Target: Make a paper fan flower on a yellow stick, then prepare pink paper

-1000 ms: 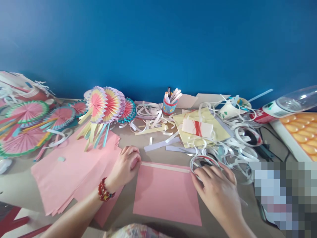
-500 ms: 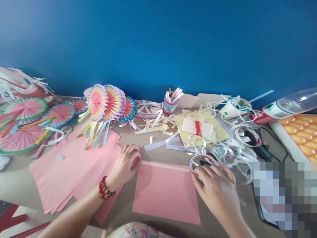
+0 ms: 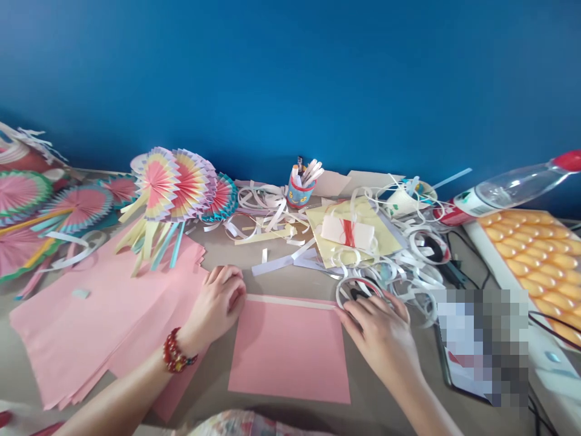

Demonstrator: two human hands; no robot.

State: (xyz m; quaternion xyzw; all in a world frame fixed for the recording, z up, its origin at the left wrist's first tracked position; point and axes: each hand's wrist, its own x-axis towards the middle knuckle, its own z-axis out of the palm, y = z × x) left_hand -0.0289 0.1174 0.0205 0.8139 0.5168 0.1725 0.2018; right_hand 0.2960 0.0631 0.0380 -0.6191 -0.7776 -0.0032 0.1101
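Note:
A pink paper sheet lies flat on the desk before me, with a pale strip of tape along its far edge. Beside the sheet's far left corner rests my left hand, its fingers curled inward; what they pinch, if anything, is hidden. My right hand is bent over a roll of tape at the far right corner, its thumb by the strip's right end. To the left, overlapping pink sheets partly pass under my left forearm.
Folded paper rosettes with streamers stand at the back left. Behind are a pen cup, curled white strips and yellow paper under a card wound with red thread. At right are a bottle and a phone.
My view has turned slightly right, so the desk things sit farther left in the picture. Both hands stay at the far corners of the pink sheet, in nearly the same pose.

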